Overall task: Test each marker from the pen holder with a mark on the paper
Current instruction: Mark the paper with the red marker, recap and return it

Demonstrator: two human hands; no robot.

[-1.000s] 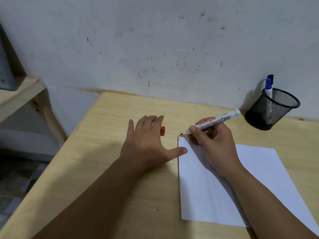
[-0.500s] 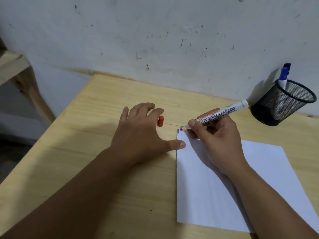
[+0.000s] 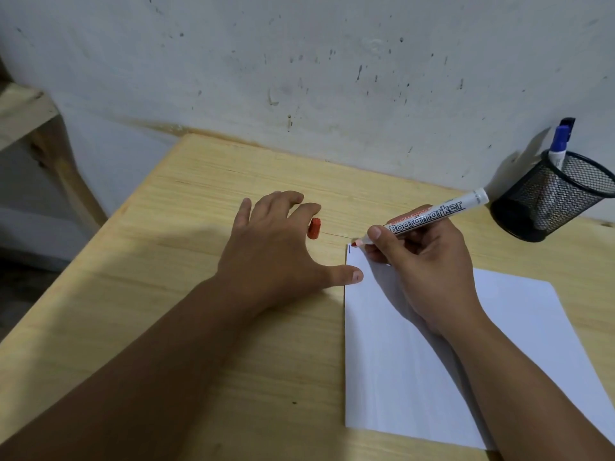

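Note:
My right hand grips an uncapped red board marker, its tip touching the top-left corner of the white paper. A short blue mark shows just left of the tip. My left hand lies flat on the wooden table, its thumb pressing the paper's left edge. The red cap sits by my left index finger; whether it is held I cannot tell. A black mesh pen holder at the far right holds a blue-capped marker and a darker one behind it.
A stained white wall runs along the table's far edge. A wooden shelf stands off the left side, with the floor below it.
The marker tip has come onto the paper's top-left corner beside the blue mark. My left hand stays planted. The view has shifted slightly.

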